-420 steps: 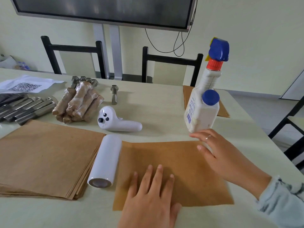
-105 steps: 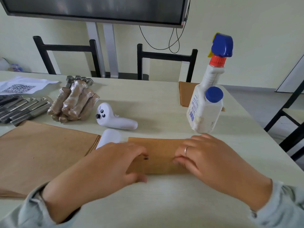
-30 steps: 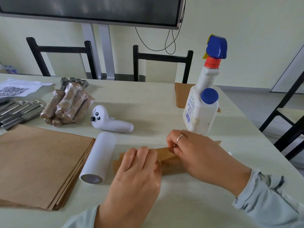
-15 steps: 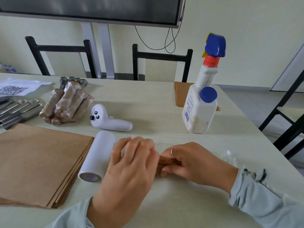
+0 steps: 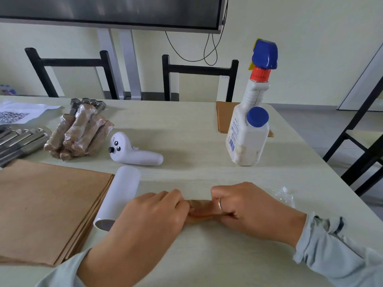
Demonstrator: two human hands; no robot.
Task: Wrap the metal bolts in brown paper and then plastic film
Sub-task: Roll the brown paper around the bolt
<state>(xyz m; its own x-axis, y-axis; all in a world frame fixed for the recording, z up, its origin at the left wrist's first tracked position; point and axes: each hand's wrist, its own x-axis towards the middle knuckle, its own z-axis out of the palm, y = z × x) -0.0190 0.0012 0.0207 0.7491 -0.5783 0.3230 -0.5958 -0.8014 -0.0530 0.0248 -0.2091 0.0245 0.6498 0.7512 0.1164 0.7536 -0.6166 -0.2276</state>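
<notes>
film roll (image 5: 118, 196) right of paper stack (image 5: 49, 208)

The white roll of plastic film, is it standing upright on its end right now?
No, the white roll of plastic film lies on its side on the table, its open end facing the camera, beside the stack of brown paper.

hands (image 5: 157, 216): 2 | bottles (image 5: 247, 139): 2 | film roll (image 5: 121, 195): 1 | white controller (image 5: 134, 153): 1 | paper stacks (image 5: 47, 208): 2 | chairs (image 5: 199, 79): 3

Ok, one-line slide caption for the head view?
Both hands, left hand and right hand, grip a paper-wrapped bolt beside the film roll.
</notes>
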